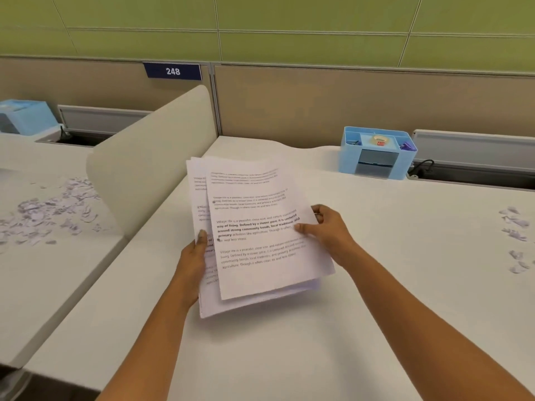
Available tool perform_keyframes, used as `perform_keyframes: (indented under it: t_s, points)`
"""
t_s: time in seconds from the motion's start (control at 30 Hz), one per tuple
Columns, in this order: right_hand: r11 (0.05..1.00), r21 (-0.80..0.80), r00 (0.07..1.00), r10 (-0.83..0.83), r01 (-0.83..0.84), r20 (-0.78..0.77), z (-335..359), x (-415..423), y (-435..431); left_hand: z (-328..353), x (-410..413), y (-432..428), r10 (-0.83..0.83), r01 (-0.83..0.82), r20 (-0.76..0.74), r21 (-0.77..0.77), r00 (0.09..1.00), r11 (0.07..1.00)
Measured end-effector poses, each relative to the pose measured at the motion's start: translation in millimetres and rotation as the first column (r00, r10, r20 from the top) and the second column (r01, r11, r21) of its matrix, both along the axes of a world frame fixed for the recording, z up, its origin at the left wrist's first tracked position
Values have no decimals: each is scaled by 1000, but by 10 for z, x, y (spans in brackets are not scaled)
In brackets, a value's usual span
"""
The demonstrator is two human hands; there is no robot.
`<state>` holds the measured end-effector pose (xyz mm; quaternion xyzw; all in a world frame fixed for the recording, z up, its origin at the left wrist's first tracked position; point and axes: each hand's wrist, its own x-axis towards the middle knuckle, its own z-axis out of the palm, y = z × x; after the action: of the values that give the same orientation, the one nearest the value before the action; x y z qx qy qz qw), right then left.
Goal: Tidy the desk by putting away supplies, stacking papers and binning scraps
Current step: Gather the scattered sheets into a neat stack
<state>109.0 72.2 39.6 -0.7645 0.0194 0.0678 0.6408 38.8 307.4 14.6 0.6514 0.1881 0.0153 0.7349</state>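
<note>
My left hand [194, 256] grips the left edge of the stack of papers [254, 227], thumb lying on top of the sheets and the fingers hidden underneath. My right hand [330, 230] grips the right edge the same way, thumb pressed onto the top page and the fingers curled round the side. Between them the stack sits over the middle of the white worktop [376, 299], its near end throwing a soft shadow below; I cannot tell whether the far end touches the surface. The sheets are not squared. The top page lies skewed against those beneath, so that the edges of lower pages show along the left and at the bottom. All the pages carry printed paragraphs, some lines in bold.

Well apart to the right, near the edge of the view, a scatter of torn paper scraps [515, 235] lies on the same worktop. At the back stands a light blue organiser [376, 153], with a roll of tape [379, 139] in its middle top compartment and purple clips [406, 146] in the right one. A black cable [422, 166] loops just beside it.

To my left a beige divider [150, 157] rises between this worktop and the neighbouring desk [43, 285], where a bigger heap of scraps [49, 212] is spread. A blue box [26, 117] stands at that desk's far end. On the partition behind, a dark blue plate [172, 71] reads 248.
</note>
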Motion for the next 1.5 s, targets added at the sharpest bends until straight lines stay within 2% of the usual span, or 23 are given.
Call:
perform_keyframes:
  t_s: [0.13, 0.2, 0.27, 0.33, 0.43, 0.57, 0.67, 0.9, 1.0, 1.13, 1.3, 1.5]
  points:
    - [999, -19, 997, -40, 39, -63, -147, 1, 0, 20, -21, -60, -54, 55, 42, -18, 998, 998]
    - [994, 111, 981, 33, -12, -192, -149, -11, -7, 13, -18, -71, -93, 95, 66, -26, 993, 995]
    - [954, 282, 947, 183, -105, -265, -133, -44, -17, 22, -10, -93, -129, 135, 85, -71, 988, 988]
    - [918, 366, 942, 247, -153, -226, -123, -70, -15, 38, 0, -122, -150, 162, 112, -98, 982, 982]
    - [910, 405, 985, 145, -95, -95, -78, -74, 19, 62, 23, -127, -181, 204, 192, -109, 964, 973]
    - [915, 397, 994, 37, -73, 99, 90, -45, 38, 177, 141, -74, -214, 236, 279, -45, 936, 971]
    - [930, 357, 983, 18, -84, 183, 208, -44, 6, 369, 258, -56, -244, 250, 315, 22, 917, 968]
    - [946, 249, 949, 136, -210, 285, 401, -29, -119, 786, 391, -20, -313, 288, 484, 127, 817, 949]
    - [943, 234, 931, 153, -238, 333, 542, -10, -101, 899, 435, -52, -328, 287, 500, 160, 802, 945]
    - [956, 253, 939, 54, -147, 339, 673, 10, 4, 974, 461, -149, -195, 161, 497, 111, 845, 981]
    - [947, 313, 937, -46, -69, 345, 713, 15, 95, 977, 468, -213, -87, 56, 524, 74, 847, 996]
    - [954, 295, 974, -16, -54, 227, 262, -80, 70, 626, 368, -249, -92, 64, 384, 84, 919, 994]
